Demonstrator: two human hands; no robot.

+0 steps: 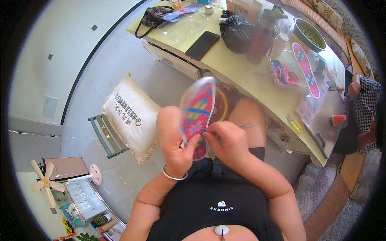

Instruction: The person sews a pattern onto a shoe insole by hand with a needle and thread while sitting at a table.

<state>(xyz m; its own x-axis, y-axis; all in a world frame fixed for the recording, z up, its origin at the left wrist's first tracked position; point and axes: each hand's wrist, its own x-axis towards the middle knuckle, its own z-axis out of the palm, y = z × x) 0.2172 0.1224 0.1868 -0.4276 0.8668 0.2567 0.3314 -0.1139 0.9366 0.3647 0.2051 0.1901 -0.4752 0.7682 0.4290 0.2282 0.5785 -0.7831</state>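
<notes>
My left hand (177, 140) grips a shoe insole (200, 106) above my lap, with the thumb across its face. The insole stands nearly upright and carries a red, blue and yellow stitched pattern; its far end is blurred. At the insole's right edge, my right hand (227, 140) has its fingertips pinched together. Whatever they hold is too small to make out. A thin bluish line (251, 125), perhaps thread, shows over my thigh beside that hand.
On the table (241, 76) to the right lie another patterned insole (306, 70), a tray of coloured thread (286, 74), yellow-handled scissors (294, 123), a phone (202, 45) and a black bag (236, 34). A cushioned chair (130, 116) stands left. Another person's checked sleeve (368, 92) shows far right.
</notes>
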